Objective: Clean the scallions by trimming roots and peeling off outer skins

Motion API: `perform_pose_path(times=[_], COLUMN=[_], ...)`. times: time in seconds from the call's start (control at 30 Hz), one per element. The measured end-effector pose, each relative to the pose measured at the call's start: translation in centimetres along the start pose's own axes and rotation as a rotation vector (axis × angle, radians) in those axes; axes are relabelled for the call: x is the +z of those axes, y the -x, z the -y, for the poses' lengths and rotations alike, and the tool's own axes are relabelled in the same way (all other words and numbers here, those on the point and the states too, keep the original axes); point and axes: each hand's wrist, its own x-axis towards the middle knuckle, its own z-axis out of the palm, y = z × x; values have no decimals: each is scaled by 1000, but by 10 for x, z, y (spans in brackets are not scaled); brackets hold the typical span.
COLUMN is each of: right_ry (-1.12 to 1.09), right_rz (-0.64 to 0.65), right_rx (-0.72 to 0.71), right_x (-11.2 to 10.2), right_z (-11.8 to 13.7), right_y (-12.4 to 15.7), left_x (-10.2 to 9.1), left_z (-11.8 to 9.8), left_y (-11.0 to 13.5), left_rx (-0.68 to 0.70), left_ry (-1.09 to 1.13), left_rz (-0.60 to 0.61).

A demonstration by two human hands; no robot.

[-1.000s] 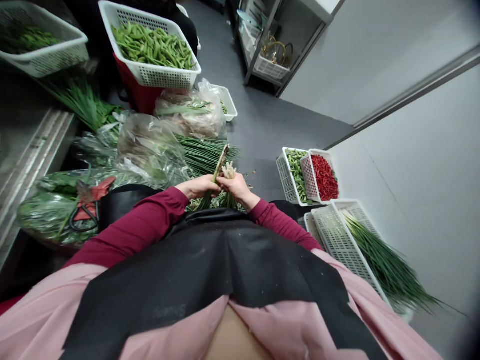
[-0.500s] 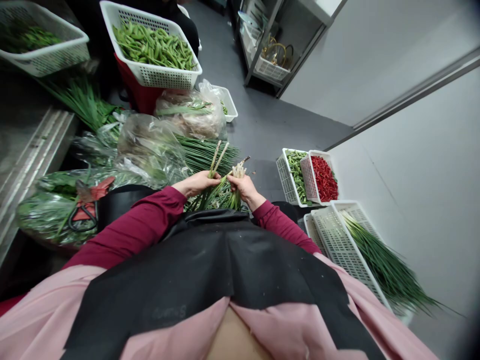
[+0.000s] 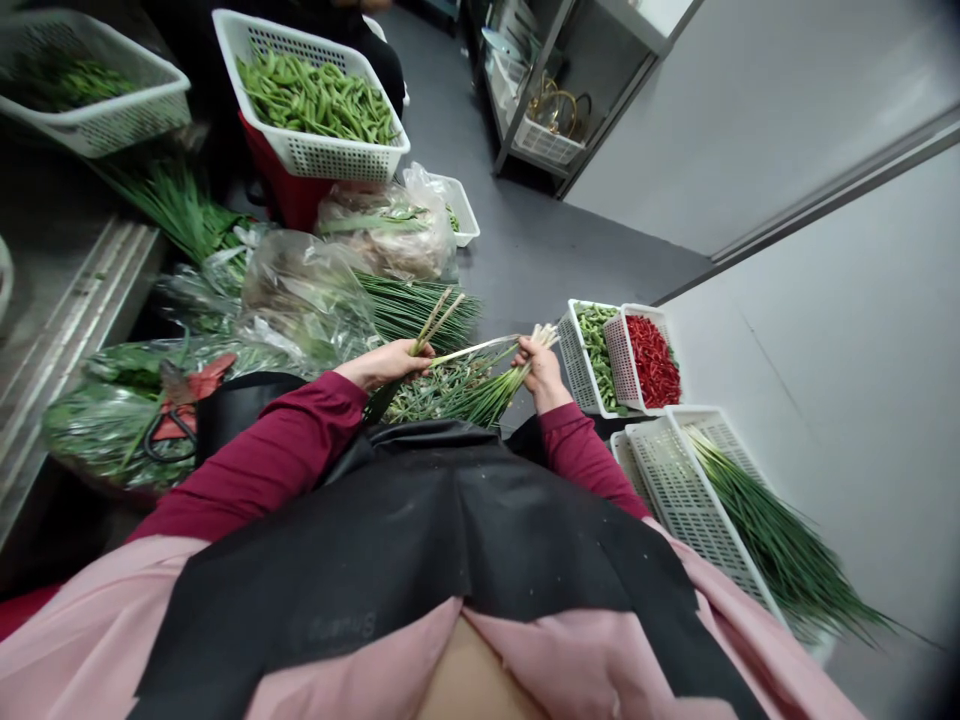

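Observation:
My left hand (image 3: 386,362) is closed around a couple of green chive stalks (image 3: 427,325) whose pale root ends stick up and forward. My right hand (image 3: 538,372) is closed on a small bunch of chives (image 3: 487,392), white ends up by the fingers and green leaves trailing down toward my lap. A thin pale strip (image 3: 476,349) stretches between the two hands. Both hands are above my black apron (image 3: 450,540), roughly a hand's width apart.
Bagged greens (image 3: 307,290) and loose chives (image 3: 412,305) lie ahead on the floor. White baskets hold green pods (image 3: 315,95), green chillies (image 3: 596,345), red chillies (image 3: 651,358) and trimmed chives (image 3: 757,525) at right. Red-handled scissors (image 3: 184,400) rest on a bag at left. A metal rack (image 3: 540,90) stands behind.
My right hand has pulled away to the right with its bunch, drawing a thin strip off the stalks held by my left hand. The hands were touching a second ago.

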Motion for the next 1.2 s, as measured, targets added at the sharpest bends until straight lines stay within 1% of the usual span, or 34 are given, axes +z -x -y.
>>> perform_pose_path(times=[0.07, 0.13, 0.27, 0.33, 0.37, 0.4, 0.43, 0.53, 0.57, 0.6, 0.67, 0.73, 0.77, 0.8, 0.87, 0.9, 0.93, 0.97, 1.03, 1.07, 1.13, 1.2], right_ry=[-43, -42, -13, -10, 14, 60, 127, 368, 428, 475, 516, 449, 382, 303, 160, 119, 98, 87, 68, 60, 67, 167], right_rz=[-62, -111, -223, -309, -318, -289, -225, 46, 96, 114, 89, 66, 94, 150, 279, 310, 300, 257, 158, 137, 162, 259], right_rx=[-10, -30, -105, -132, -131, -117, -95, -12, -2, -4, -29, -59, -63, -58, -25, -5, 5, 4, -30, -56, -112, -132], right_x=[-12, -19, -22, -25, -26, -28, -28, -21, -17, -11, 1, 14, 20, 27, 38, 42, 44, 45, 43, 41, 39, 43], right_z=[8, 11, 11, 12, 12, 10, 6, -17, -26, -35, -49, -53, -52, -49, -42, -38, -34, -30, -21, -17, -11, -12], right_y=[-8, -16, -28, -32, -33, -32, -30, -22, -19, -15, -9, -1, 3, 7, 14, 17, 18, 20, 21, 22, 24, 29], left_x=[-3, -6, -15, -22, -25, -28, -30, -31, -30, -28, -22, -14, -9, -4, 5, 9, 12, 14, 13, 12, 10, 10], left_z=[-1, -3, -1, 2, 3, 5, 6, 7, 7, 7, 7, 9, 10, 12, 14, 14, 14, 13, 9, 8, 6, 7], left_y=[2, 4, 7, 8, 8, 9, 8, 6, 5, 3, 0, -3, -4, -5, -6, -6, -6, -6, -6, -6, -8, -9], left_rx=[-2, 5, 0, -34, -52, -66, -74, -72, -70, -68, -64, -70, -79, -89, -102, -108, -110, -110, -100, -92, -76, -74], left_ry=[-18, -26, -49, -64, -66, -62, -54, -24, -11, 6, 53, 107, 133, 161, 222, 258, 298, 339, 415, 447, 497, 528], left_rz=[-17, -15, 3, -21, -40, -61, -80, -113, -119, -127, -143, -127, -97, -47, 96, 165, 210, 226, 194, 169, 167, 227])
